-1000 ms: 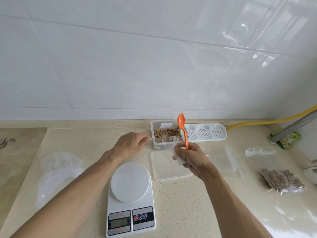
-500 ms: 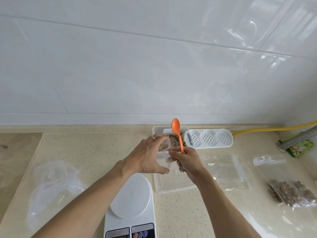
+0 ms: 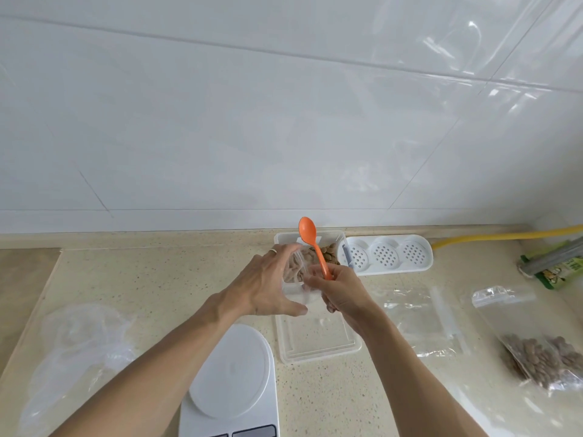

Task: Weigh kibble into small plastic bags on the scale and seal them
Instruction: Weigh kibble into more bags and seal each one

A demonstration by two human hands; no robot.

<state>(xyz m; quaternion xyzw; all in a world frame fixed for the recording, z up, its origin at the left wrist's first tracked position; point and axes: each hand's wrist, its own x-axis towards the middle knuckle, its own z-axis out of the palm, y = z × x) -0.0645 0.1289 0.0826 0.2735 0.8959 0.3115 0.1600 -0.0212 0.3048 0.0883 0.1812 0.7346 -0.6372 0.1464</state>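
Both hands (image 3: 268, 288) (image 3: 340, 291) pinch a small clear bag (image 3: 298, 279) between curled fingers, right also gripping the spoon (image 3: 310, 238).

We held a small clear bag (image 3: 296, 279) between both hands above the lid (image 3: 318, 342); our right hand (image 3: 340, 291) also gripped the orange spoon (image 3: 310, 239) upright.

No text reads clearly here. The green printed packet (image 3: 558, 274) at the far right edge of the counter carries lettering, too small and blurred to make out. The white digital kitchen scale (image 3: 232, 383) has its display cut off below.
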